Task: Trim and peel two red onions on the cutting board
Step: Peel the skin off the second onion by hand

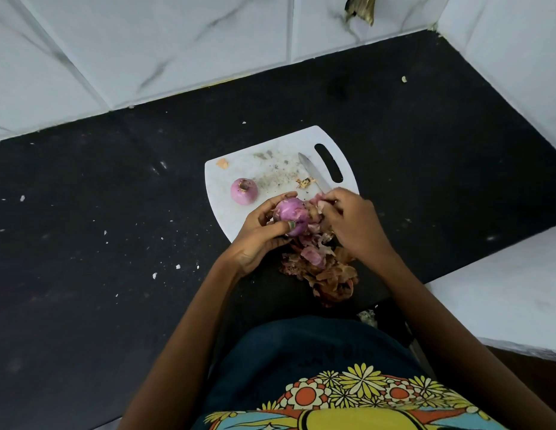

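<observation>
The left hand [258,234] grips a red onion [291,216] over the cutting board's [264,162] near edge; the right hand [348,221] pinches its loosened skin [314,203]. A second onion [244,191] sits left on the board.

No readable text, labels, brands or numbers. The dark shirt [301,352], below the hands toward the wearer, carries faint lettering too blurred to make out, above a printed flower pattern without words.
</observation>
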`<state>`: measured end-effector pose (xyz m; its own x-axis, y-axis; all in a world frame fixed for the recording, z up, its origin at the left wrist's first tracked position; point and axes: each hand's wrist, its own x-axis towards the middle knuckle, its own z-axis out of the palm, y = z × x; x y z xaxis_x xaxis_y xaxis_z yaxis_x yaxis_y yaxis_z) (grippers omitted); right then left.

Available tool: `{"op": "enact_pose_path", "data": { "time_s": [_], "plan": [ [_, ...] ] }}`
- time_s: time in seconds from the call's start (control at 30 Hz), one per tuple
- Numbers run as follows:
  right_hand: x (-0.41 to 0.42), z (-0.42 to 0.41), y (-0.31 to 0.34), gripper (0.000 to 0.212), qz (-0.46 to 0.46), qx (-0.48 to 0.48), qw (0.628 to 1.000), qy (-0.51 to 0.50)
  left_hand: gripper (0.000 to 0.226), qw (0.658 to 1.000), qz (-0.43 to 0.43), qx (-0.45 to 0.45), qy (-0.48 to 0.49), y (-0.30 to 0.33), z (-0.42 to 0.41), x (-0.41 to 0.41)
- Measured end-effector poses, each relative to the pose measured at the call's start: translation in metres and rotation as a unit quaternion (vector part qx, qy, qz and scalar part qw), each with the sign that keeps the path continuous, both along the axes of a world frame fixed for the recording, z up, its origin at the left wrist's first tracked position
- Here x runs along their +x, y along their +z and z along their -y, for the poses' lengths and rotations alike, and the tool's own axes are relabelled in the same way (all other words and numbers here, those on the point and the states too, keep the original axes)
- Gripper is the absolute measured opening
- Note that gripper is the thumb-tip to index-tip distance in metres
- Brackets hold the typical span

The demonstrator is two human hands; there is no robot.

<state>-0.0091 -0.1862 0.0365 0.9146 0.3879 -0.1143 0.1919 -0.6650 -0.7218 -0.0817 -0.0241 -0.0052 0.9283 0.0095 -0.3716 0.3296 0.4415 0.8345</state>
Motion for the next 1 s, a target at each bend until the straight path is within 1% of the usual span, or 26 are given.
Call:
{"op": "enact_pose_path", "data": {
  "time_s": [0.1, 0.13, 0.17, 0.27, 0.3, 0.4, 0.5, 0.63, 0.7, 0.8, 0.9, 0.93, 1.0],
  "plan": [
    [0.001, -0.003, 0.01, 0.014, -0.119, 0.115, 0.986, -0.021, 0.054, 0.999, 0.008, 0.032, 0.0, 0.0, 0.0, 0.001],
    [0.0, -0.003, 0.012, 0.014, -0.158, 0.142, 0.977, -0.016, 0.055, 0.999, 0.01, 0.043, 0.002, 0.0, 0.0, 0.001],
    [-0.001, -0.004, 0.013, 0.016, -0.178, 0.152, 0.972, -0.008, 0.056, 0.999, 0.012, 0.051, 0.004, -0.001, -0.001, 0.001],
    [-0.004, -0.005, 0.013, 0.034, -0.147, 0.12, 0.982, 0.012, 0.058, 0.997, 0.02, 0.073, 0.002, -0.003, -0.002, 0.001],
    [-0.005, -0.006, 0.013, 0.036, -0.132, 0.114, 0.985, 0.008, 0.059, 0.997, 0.022, 0.081, -0.001, -0.002, -0.002, 0.002],
    [-0.006, -0.008, 0.013, 0.032, -0.112, 0.12, 0.986, -0.004, 0.061, 0.995, 0.022, 0.094, -0.01, 0.001, -0.002, 0.002],
    [-0.004, -0.007, 0.014, 0.027, -0.112, 0.127, 0.986, 0.001, 0.061, 0.995, 0.021, 0.095, -0.014, 0.002, -0.004, 0.0],
    [-0.002, -0.005, 0.012, 0.025, -0.112, 0.121, 0.986, 0.016, 0.062, 0.996, 0.022, 0.08, -0.019, 0.003, -0.004, -0.001],
    [0.0, -0.002, 0.008, 0.021, -0.111, 0.137, 0.984, 0.006, 0.061, 0.998, 0.017, 0.063, -0.018, 0.003, -0.005, -0.001],
    [0.002, 0.001, 0.006, 0.016, -0.134, 0.185, 0.973, -0.022, 0.06, 0.999, 0.016, 0.047, -0.014, 0.002, -0.005, -0.001],
    [-0.003, -0.002, 0.007, 0.011, -0.186, 0.217, 0.958, -0.037, 0.064, 0.998, 0.022, 0.065, -0.007, 0.003, -0.006, 0.0],
    [-0.005, -0.003, 0.007, 0.017, -0.189, 0.214, 0.958, -0.035, 0.066, 0.997, 0.026, 0.075, -0.009, 0.004, -0.006, 0.001],
    [-0.007, -0.005, 0.005, 0.031, -0.158, 0.174, 0.972, -0.021, 0.069, 0.994, 0.034, 0.102, -0.015, 0.005, -0.005, 0.001]
  ]
}}
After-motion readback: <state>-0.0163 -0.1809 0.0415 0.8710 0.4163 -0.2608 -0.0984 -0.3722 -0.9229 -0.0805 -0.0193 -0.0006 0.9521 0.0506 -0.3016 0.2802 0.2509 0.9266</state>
